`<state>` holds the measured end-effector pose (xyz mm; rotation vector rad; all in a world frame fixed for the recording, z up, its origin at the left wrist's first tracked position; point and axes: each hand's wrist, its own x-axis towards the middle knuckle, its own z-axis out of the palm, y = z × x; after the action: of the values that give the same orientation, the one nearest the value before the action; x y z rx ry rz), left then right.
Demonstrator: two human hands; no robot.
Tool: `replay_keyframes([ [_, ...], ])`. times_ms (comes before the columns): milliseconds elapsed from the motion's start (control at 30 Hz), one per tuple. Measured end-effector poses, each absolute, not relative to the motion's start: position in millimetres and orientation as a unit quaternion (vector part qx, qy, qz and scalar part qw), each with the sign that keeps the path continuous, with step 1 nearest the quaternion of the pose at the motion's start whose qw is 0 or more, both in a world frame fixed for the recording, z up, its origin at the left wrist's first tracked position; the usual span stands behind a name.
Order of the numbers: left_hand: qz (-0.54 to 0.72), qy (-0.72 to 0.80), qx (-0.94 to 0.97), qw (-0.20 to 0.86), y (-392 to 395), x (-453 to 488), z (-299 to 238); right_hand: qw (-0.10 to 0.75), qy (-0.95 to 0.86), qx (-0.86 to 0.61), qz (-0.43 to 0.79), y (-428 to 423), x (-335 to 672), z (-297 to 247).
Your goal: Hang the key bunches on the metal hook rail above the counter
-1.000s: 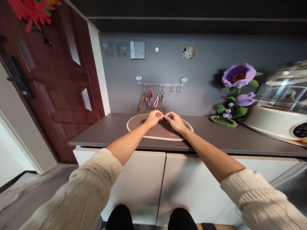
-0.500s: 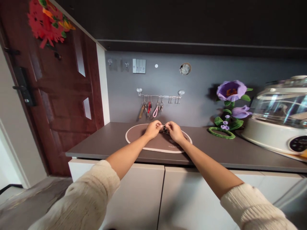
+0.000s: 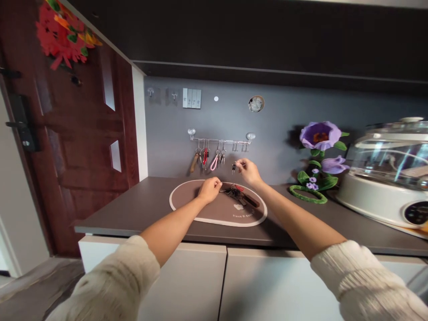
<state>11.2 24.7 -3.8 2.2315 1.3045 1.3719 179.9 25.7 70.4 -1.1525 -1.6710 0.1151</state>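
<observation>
My right hand (image 3: 249, 171) is raised toward the wall and pinches a small dark key (image 3: 233, 167) that dangles just below the metal hook rail (image 3: 220, 141). My left hand (image 3: 209, 189) rests on the oval brown mat (image 3: 187, 206) with its fingers closed on the ring of a key bunch (image 3: 238, 193) that lies on the mat with a red tag and a brown fob. Several key sets (image 3: 209, 159) hang from the left hooks of the rail.
A dark red door (image 3: 70, 129) stands at the left. Purple artificial flowers (image 3: 319, 151) sit on the grey counter (image 3: 140, 207) to the right, with a white appliance with a clear lid (image 3: 384, 169) beyond. White cabinet doors (image 3: 267, 285) run below.
My hands were together over the mat holding one small dark thing. Now they have parted: my right hand has lifted with a key toward the rail, and a key bunch lies on the mat.
</observation>
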Motion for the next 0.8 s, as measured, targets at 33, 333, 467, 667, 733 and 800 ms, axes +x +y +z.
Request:
replay_keyframes([
  [33,0.462,0.445,0.760,0.107,25.4,11.3,-4.0,0.531,-0.692,-0.485,0.051,31.3,180.7,75.3],
  [333,0.449,0.437,0.769,0.128,30.7,12.9,-7.5,0.571,-0.635,-0.514,0.076,79.0,177.7,100.1],
  [467,0.448,0.442,0.764,0.144,29.9,12.4,-6.4,0.581,-0.606,-0.538,0.076,93.9,176.7,104.0],
  [667,0.447,0.440,0.765,0.148,29.5,12.0,-5.8,0.586,-0.573,-0.569,0.069,110.7,175.2,109.4],
  [733,0.449,0.439,0.764,0.149,30.1,12.0,-6.2,0.587,-0.565,-0.577,0.055,113.4,174.4,110.2],
  [800,0.449,0.439,0.764,0.149,30.4,11.9,-6.5,0.585,-0.554,-0.591,0.046,114.1,173.4,110.7],
])
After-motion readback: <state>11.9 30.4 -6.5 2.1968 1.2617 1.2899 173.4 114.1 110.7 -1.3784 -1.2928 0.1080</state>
